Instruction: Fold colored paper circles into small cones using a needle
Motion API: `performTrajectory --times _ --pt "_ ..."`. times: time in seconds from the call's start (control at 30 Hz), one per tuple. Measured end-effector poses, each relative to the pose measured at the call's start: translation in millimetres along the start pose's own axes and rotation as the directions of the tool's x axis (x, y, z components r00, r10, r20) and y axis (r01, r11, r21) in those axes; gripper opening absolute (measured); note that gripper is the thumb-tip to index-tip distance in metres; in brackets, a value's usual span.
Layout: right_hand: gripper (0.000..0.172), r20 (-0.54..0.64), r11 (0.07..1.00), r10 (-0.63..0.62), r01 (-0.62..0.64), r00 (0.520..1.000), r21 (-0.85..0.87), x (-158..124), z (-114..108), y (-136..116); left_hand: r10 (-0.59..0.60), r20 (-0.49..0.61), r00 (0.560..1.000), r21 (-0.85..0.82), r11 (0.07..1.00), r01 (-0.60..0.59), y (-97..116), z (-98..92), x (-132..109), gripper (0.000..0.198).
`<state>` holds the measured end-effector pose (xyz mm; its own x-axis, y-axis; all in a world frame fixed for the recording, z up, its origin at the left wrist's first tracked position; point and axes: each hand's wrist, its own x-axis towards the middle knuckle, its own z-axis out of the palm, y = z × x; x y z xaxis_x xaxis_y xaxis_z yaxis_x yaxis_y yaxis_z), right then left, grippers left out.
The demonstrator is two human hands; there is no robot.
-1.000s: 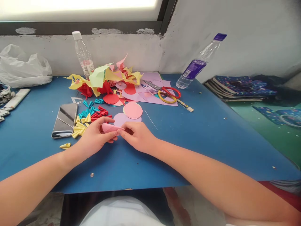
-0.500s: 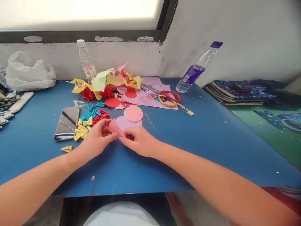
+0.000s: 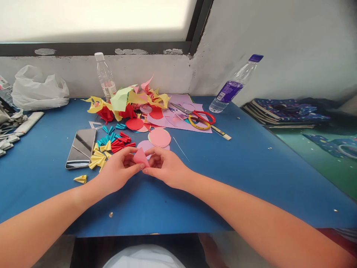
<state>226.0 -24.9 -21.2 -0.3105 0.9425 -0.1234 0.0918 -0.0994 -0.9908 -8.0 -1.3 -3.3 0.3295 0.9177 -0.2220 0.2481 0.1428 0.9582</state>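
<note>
**Pink paper turned to a peak between both hands; folding judged still in progress**

Against the view one second ago, the pink paper (image 3: 141,157) no longer lies sideways as a long, low fold; it now presents a peaked, roughly triangular face, tip pointing away from the person; this is judged a turn or further fold within the work in hand, though the fingers hide the creases.

The left hand (image 3: 118,168) grasps the paper's left side between thumb and fingers; the right hand (image 3: 170,168) pinches its lower right corner, fingers curled behind; firmness of grip cannot be told.

The paper sits directly between the hands, at the near side of the purple disc (image 3: 143,144) and nearer the person than the stacked pink discs (image 3: 159,137); yellow folded pieces (image 3: 96,160) lie just beside the left hand; red ones (image 3: 122,141) lie beyond it.
</note>
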Motion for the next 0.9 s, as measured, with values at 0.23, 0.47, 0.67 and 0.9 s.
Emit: performTrajectory --times 0.23,0.47,0.67,0.9 --pt "0.051 0.031 0.999 0.017 -0.018 0.999 0.034 3.3 0.6 1.3 0.021 -0.001 1.0 0.026 0.999 -0.021 1.8 0.4 -3.3 0.075" --pt "0.04 0.062 0.999 0.034 -0.037 0.997 0.037 4.4 1.1 5.1 0.121 0.025 0.992 0.134 0.983 -0.123 -0.8 -2.1 -4.0 0.059" --pt "0.034 0.066 0.999 0.034 -0.036 0.997 0.031 5.0 1.7 3.9 0.193 0.019 0.981 0.208 0.959 -0.193 -1.4 -3.7 -3.7 0.052" --pt "0.035 0.071 0.993 0.045 -0.052 0.996 0.109 5.3 1.3 0.4 0.14 -0.009 0.99 0.142 0.98 -0.137 -1.7 -4.2 -1.6 0.071"
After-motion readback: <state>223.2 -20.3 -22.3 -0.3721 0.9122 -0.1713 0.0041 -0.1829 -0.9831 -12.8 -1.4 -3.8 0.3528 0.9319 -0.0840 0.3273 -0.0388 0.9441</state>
